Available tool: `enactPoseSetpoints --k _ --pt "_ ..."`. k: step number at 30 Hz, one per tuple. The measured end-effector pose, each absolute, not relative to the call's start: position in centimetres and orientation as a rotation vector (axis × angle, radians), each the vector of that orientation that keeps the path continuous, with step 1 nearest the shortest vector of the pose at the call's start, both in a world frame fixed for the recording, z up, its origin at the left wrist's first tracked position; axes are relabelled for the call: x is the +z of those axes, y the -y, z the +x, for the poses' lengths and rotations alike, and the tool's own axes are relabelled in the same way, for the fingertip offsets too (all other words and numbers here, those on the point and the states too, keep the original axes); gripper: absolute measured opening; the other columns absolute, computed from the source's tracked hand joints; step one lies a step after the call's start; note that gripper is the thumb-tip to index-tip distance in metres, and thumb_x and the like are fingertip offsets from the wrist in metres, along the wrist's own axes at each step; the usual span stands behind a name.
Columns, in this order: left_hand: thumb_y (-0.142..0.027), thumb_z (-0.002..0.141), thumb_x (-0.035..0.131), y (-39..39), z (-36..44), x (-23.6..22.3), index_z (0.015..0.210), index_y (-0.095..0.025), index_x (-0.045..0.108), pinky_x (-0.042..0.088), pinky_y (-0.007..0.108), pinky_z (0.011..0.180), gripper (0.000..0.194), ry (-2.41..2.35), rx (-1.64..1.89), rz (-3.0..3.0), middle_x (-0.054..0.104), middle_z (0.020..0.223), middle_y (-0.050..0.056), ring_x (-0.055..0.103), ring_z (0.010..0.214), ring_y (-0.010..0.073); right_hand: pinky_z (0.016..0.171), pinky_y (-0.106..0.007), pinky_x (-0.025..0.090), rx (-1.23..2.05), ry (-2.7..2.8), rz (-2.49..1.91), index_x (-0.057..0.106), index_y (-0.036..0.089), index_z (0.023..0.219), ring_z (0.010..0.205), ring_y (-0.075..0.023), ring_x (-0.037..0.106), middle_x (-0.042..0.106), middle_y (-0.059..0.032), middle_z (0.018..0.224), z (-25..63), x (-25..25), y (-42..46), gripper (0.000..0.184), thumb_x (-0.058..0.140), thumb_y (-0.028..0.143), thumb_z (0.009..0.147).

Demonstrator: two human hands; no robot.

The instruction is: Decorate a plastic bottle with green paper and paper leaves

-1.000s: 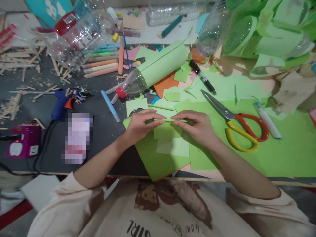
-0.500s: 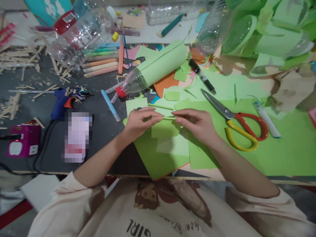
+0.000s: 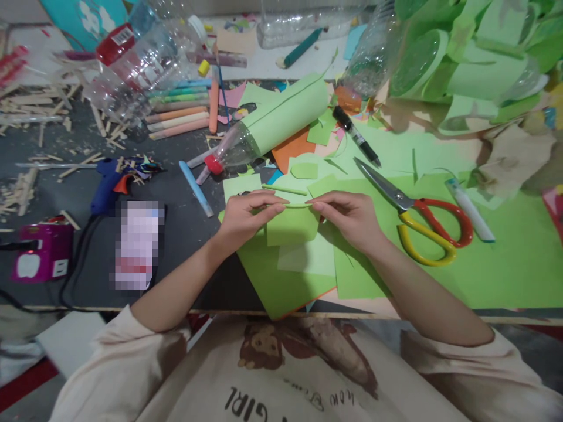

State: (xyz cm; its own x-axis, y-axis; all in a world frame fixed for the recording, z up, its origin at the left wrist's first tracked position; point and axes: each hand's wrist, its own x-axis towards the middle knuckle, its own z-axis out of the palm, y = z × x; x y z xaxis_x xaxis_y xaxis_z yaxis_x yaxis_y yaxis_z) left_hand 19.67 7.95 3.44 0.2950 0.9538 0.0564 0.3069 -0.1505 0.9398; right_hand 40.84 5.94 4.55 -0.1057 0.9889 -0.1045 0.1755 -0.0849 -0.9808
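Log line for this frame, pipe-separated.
left hand: pinching green strip | right hand: pinching same strip | scissors: on green paper, unheld | bottle: lying, paper-wrapped

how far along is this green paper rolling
Looks done: one thin green roll lies above the hands, and green paper is wrapped around a bottle.
In hand: the left hand and right hand pinch the narrow rolled-looking edge of a green piece.
Left: the flat part below that edge seems unrolled; whether the large green sheet is needed, I can't tell.
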Motion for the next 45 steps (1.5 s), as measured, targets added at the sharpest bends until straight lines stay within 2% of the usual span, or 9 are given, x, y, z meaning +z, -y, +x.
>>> enactPoseSetpoints --k 4,6,11,17,22,26,32,40,45 --pt "-0.047 0.081 0.067 -7.6 20.1 3.7 0.082 -0.021 0.078 0.057 0.028 0.083 0.028 -1.175 0.86 1.657 0.078 0.084 0.004 0.072 0.089 0.0196 0.057 -0.027 0.05 1.352 1.367 -1.299 0.076 0.021 0.081 0.062 -0.0136 0.063 0.075 -0.0027 0.077 40.3 4.6 -5.6 0.022 0.073 0.042 0.075" --pt "-0.047 0.081 0.067 -7.5 20.3 3.7 0.083 -0.021 0.078 0.057 0.027 0.08 0.028 -1.178 0.838 1.643 0.078 0.087 0.004 0.073 0.087 0.0192 0.062 -0.028 0.052 1.35 1.363 -1.294 0.076 0.022 0.08 0.068 -0.0151 0.066 0.076 -0.0029 0.081 39.9 4.4 -5.3 0.02 0.073 0.042 0.075" --pt "-0.047 0.079 0.067 -7.5 20.3 3.9 0.085 -0.02 0.078 0.057 0.024 0.077 0.03 -1.168 0.79 1.605 0.078 0.091 0.005 0.073 0.087 0.0184 0.062 -0.029 0.052 1.299 1.357 -1.341 0.076 0.023 0.072 0.066 -0.0164 0.065 0.075 -0.0023 0.074 39.6 4.0 -5.1 0.019 0.073 0.041 0.074" --pt "-0.05 0.079 0.068 -7.7 19.8 3.7 0.086 -0.025 0.079 0.054 0.033 0.096 0.029 -1.136 0.8 1.589 0.079 0.088 0.003 0.07 0.107 0.0237 0.05 -0.027 0.043 1.247 1.43 -1.373 0.078 0.023 0.073 0.052 -0.0133 0.054 0.07 -0.0002 0.059 40.2 4.2 -5.3 0.02 0.071 0.042 0.076" --pt "-0.052 0.079 0.068 -7.7 19.9 3.8 0.083 -0.023 0.079 0.053 0.035 0.1 0.031 -1.12 0.809 1.552 0.079 0.088 0.003 0.069 0.108 0.0247 0.052 -0.027 0.044 1.241 1.456 -1.337 0.077 0.023 0.072 0.054 -0.0135 0.056 0.072 -0.0006 0.064 40.3 4.4 -5.3 0.018 0.07 0.038 0.076" --pt "-0.041 0.077 0.071 -7.3 20.3 4.1 0.085 -0.021 0.079 0.056 0.031 0.09 0.023 -1.129 0.74 1.546 0.078 0.089 0.004 0.069 0.107 0.0246 0.056 -0.026 0.047 1.257 1.471 -1.305 0.076 0.022 0.072 0.056 -0.0133 0.06 0.074 -0.0005 0.068 40.1 4.3 -5.1 0.013 0.069 0.032 0.077" --pt "-0.038 0.08 0.067 -7.1 20.9 4.1 0.083 -0.02 0.078 0.057 0.023 0.074 0.022 -1.089 0.746 1.537 0.079 0.088 0.003 0.074 0.083 0.0178 0.059 -0.027 0.049 1.299 1.442 -1.286 0.075 0.021 0.073 0.063 -0.0148 0.065 0.076 -0.002 0.073 39.9 4.1 -5.1 0.012 0.071 0.032 0.077" --pt "-0.036 0.078 0.068 -7.3 20.6 3.9 0.082 -0.02 0.078 0.055 0.022 0.08 0.019 -1.145 0.775 1.526 0.079 0.088 0.002 0.073 0.089 0.0175 0.05 -0.026 0.04 1.348 1.322 -1.347 0.076 0.02 0.072 0.053 -0.0116 0.053 0.07 -0.0012 0.062 40.1 3.9 -5.4 0.017 0.074 0.037 0.072" --pt "-0.036 0.076 0.071 -7.5 20.6 4.1 0.082 -0.021 0.079 0.057 0.024 0.079 0.019 -1.136 0.747 1.445 0.079 0.09 0.003 0.074 0.089 0.019 0.052 -0.026 0.04 1.382 1.269 -1.324 0.077 0.021 0.074 0.053 -0.0113 0.051 0.07 -0.0013 0.063 40.0 3.8 -5.4 0.014 0.076 0.034 0.07"
